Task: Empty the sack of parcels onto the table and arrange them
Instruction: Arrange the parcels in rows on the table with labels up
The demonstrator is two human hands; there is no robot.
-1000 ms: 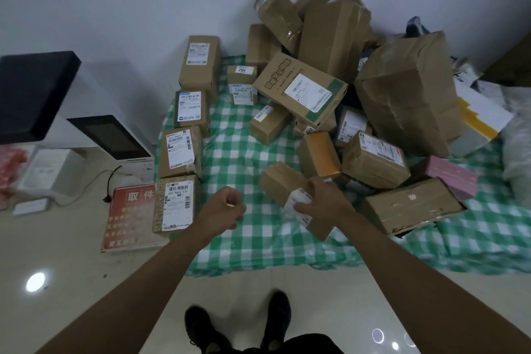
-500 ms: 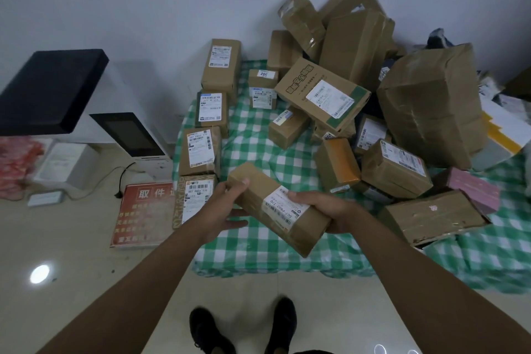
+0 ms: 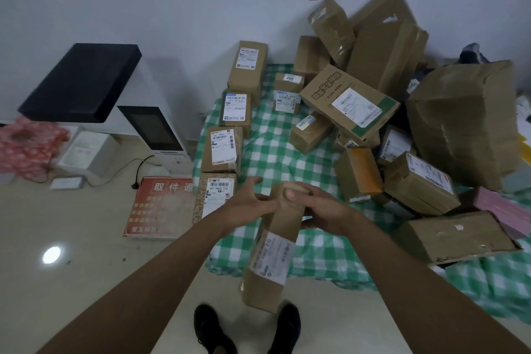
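A long brown parcel (image 3: 274,247) (label facing up) is held above the near edge of the green checked cloth (image 3: 270,152), gripped at its far end by the right hand (image 3: 319,207), with the left hand (image 3: 247,204) touching it, fingers spread.

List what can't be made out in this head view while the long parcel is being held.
- Held parcel: its label print is motion-blurred, unreadable.
- Right hand: the fingers wrap behind the parcel, hidden by it.
- Red sign: its right edge lies under the checked cloth.
- Parcels at the back of the pile: lower ones are covered by those on top.
- Left hand: blurred; contact with the parcel is unclear.
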